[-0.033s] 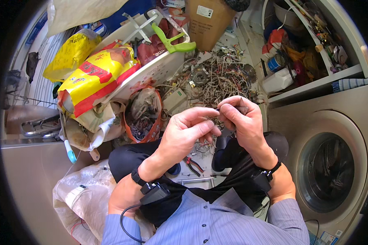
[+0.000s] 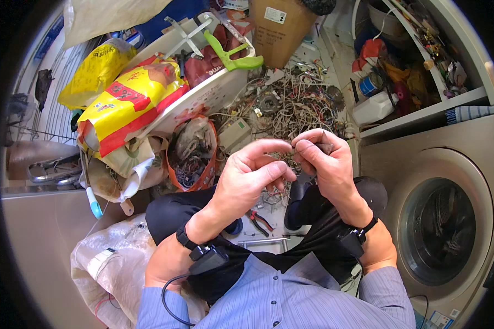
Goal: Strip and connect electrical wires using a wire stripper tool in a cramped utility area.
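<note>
My right hand [image 2: 328, 164] is raised over my lap, with thumb and fingers pinched on a small dark flat piece [image 2: 325, 147]. A pointed end of it sticks up behind the thumb; its kind is not clear, and my fingers cover the rest. Beside it, my left hand [image 2: 248, 174] has its index finger stretched toward the right fingertips, at or nearly at them. The left thumb stands apart below that finger, and nothing shows in that hand. Beyond both hands, a heap of tangled wires and cables [image 2: 296, 109] covers the floor.
Red-handled pliers [image 2: 260, 222] and a metal bar frame [image 2: 263, 241] lie between my feet. An orange-rimmed bag [image 2: 211, 164] of scraps stands left of the heap. A front-loading washing machine [image 2: 379, 156] is close on the right, below a cluttered shelf. A cardboard box [image 2: 277, 38] stands behind.
My left index finger has lifted very slightly. Otherwise the hands and the things around them look the same.
</note>
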Available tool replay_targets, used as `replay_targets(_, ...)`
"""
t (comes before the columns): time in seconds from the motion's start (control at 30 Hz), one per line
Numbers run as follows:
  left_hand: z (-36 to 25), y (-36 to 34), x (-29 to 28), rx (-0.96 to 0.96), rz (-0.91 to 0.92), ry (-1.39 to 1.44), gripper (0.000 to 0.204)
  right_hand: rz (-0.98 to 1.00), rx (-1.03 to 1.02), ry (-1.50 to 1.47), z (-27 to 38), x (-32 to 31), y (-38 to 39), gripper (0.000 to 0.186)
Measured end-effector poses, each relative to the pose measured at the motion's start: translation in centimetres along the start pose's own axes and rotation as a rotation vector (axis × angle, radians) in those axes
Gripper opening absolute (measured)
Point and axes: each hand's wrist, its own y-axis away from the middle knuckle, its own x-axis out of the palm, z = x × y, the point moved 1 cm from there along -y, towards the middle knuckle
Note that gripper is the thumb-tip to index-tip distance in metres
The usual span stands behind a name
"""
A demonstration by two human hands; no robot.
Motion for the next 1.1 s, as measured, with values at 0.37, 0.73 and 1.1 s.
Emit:
replay_targets(0.37,0.8,-0.1,-0.6,0.175,-0.132,-0.752,0.011,0.021,-0.053,0.041,0.5,-0.1,-0.3,0.008)
replay_targets(0.73,-0.3,0.0,-0.4,0.041,-0.11,-0.187,0.021,-0.089,-0.133,0.008,1.2,-2.0,-0.6,0.008)
replay_targets(1.1,0.1,-0.3,-0.7,-0.063,-0.173,-0.153,0.024,-0.04,-0.141,-0.05,0.8,-2.0,-0.8,0.01)
